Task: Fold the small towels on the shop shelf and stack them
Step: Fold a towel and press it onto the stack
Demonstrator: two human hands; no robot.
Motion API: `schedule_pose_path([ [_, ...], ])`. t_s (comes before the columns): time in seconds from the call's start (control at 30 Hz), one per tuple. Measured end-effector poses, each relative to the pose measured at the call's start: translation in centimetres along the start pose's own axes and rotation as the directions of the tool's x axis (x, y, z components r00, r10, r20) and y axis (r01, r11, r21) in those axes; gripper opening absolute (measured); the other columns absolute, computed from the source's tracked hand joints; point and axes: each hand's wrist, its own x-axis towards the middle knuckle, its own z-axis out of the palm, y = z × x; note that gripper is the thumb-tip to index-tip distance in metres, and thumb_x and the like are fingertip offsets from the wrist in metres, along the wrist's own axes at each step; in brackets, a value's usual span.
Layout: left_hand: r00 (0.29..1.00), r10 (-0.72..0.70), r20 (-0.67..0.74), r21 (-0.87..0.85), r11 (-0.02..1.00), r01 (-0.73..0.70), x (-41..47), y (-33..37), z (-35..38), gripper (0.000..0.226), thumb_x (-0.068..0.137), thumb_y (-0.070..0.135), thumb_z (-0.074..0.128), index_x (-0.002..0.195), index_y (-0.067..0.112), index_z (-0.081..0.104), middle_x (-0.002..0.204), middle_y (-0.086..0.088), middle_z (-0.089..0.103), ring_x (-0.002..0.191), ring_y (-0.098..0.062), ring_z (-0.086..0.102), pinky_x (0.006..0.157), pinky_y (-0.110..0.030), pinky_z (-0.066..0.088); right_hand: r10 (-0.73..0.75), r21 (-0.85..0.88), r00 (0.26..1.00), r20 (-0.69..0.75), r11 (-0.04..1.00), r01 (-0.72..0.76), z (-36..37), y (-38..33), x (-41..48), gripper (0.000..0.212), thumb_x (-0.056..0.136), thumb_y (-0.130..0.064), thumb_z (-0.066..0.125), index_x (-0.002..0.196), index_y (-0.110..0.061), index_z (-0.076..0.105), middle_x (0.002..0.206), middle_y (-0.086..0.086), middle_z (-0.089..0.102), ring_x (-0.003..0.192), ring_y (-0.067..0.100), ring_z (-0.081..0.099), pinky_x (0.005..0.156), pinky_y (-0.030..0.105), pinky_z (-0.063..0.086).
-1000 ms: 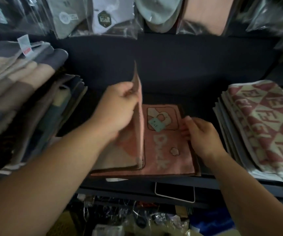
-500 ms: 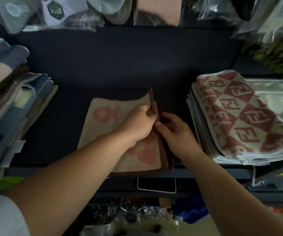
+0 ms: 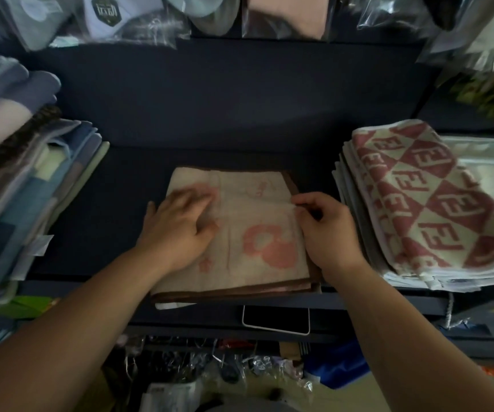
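Note:
A small beige towel with pink duck shapes and a brown border (image 3: 251, 233) lies folded on the dark shelf (image 3: 114, 209), near the front edge. My left hand (image 3: 177, 230) lies flat on the towel's left half, fingers spread and straight. My right hand (image 3: 326, 230) is at the towel's right edge, with thumb and fingers curled and pinching the top layer's edge. More layers of the towel show under the top one at the front and right.
A stack of folded towels in blue, grey and beige (image 3: 22, 188) leans at the left. A pile with a red-and-cream checked towel (image 3: 424, 200) sits at the right. Plastic-wrapped goods (image 3: 105, 16) hang above. A phone (image 3: 275, 319) lies on the ledge below the shelf.
The pink towel half was folded over to the right and now lies flat, beige side up. My left hand let go of the edge and moved left to lie on the towel.

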Motion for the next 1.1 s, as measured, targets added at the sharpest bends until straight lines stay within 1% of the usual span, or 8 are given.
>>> schedule_pose_path([
  [0.2,0.992,-0.011,0.124,0.111,0.994,-0.003,0.2,0.2,1.0,0.079,0.089,0.075,0.014,0.157,0.043,-0.011,0.167,0.009,-0.02,0.153,-0.015,-0.02,0.123,-0.054,-0.008,0.099,-0.126,0.995,0.014,0.987,-0.096,-0.9,0.4,0.3,0.024,0.098,-0.012,0.059,0.117,-0.018,0.072,0.107,-0.008,0.069,0.098,0.013,0.066,0.087,0.038,0.06],
  [0.4,0.997,0.005,0.079,0.031,1.0,-0.007,-0.3,0.3,1.5,0.089,0.081,0.083,0.016,0.156,0.045,-0.013,0.165,0.011,-0.024,0.151,-0.014,-0.025,0.123,-0.053,-0.009,-0.035,-0.453,0.999,-0.013,0.891,0.026,-1.4,1.4,-0.3,0.035,0.098,-0.005,0.052,0.13,-0.013,0.065,0.129,0.01,0.059,0.108,0.019,0.06,0.087,0.021,0.041],
  [0.53,0.996,0.013,0.09,0.037,0.999,-0.016,-0.9,0.5,1.7,0.101,0.071,0.091,0.015,0.155,0.044,-0.016,0.165,0.009,-0.027,0.151,-0.015,-0.026,0.123,-0.054,-0.01,-0.03,-0.465,0.999,0.016,0.884,0.034,-1.5,1.7,-0.1,0.036,0.096,-0.003,0.051,0.124,-0.019,0.067,0.123,0.009,0.062,0.1,0.019,0.061,0.075,0.016,0.044],
  [0.67,0.99,0.003,0.139,0.117,0.993,-0.02,-1.0,0.0,1.9,0.108,0.064,0.096,0.008,0.151,0.043,-0.028,0.161,0.007,-0.036,0.149,-0.018,-0.031,0.122,-0.056,-0.009,-0.024,-0.49,0.998,0.062,0.87,0.052,-1.5,1.3,-0.3,0.025,0.095,-0.021,0.065,0.12,-0.02,0.07,0.12,0.002,0.061,0.1,0.015,0.062,0.082,0.02,0.049],
  [0.77,0.988,0.012,0.152,0.15,0.988,-0.035,-1.0,-1.6,1.4,0.109,0.062,0.099,0.008,0.149,0.045,-0.03,0.16,0.009,-0.036,0.149,-0.015,-0.029,0.123,-0.055,-0.008,0.056,-0.382,0.972,0.229,0.924,0.037,-0.9,0.6,-0.9,0.034,0.093,-0.025,0.071,0.126,-0.022,0.068,0.115,-0.01,0.061,0.093,-0.001,0.059,0.071,0.004,0.046],
  [0.83,0.983,0.018,0.18,0.165,0.985,-0.049,-1.0,-3.1,0.7,0.112,0.058,0.099,0.008,0.15,0.046,-0.028,0.161,0.012,-0.035,0.15,-0.013,-0.027,0.123,-0.055,-0.008,0.089,-0.3,0.942,0.325,0.954,0.013,-0.4,0.4,-1.1,0.033,0.092,-0.026,0.072,0.125,-0.024,0.069,0.112,-0.012,0.066,0.091,-0.003,0.062,0.07,0.004,0.05],
  [0.97,0.978,0.022,0.206,0.178,0.982,-0.059,-1.1,-5.2,-1.0,0.117,0.053,0.101,0.014,0.152,0.049,-0.02,0.163,0.015,-0.028,0.152,-0.011,-0.021,0.123,-0.052,-0.007,0.178,-0.141,0.952,0.249,0.979,-0.146,0.2,-0.9,-0.1,0.023,0.097,-0.026,0.064,0.12,-0.026,0.068,0.101,0.0,0.072,0.079,0.012,0.07,0.055,0.023,0.057],
  [1.1,0.989,0.032,0.144,0.093,0.995,-0.045,-1.2,-4.8,-0.6,0.114,0.056,0.102,0.008,0.153,0.049,-0.018,0.164,0.015,-0.024,0.152,-0.01,-0.019,0.123,-0.051,-0.007,0.207,-0.211,0.965,0.16,0.962,-0.172,1.4,-2.0,2.1,0.027,0.095,-0.031,0.067,0.12,-0.029,0.057,0.096,0.0,0.068,0.076,0.016,0.069,0.046,0.02,0.05],
])
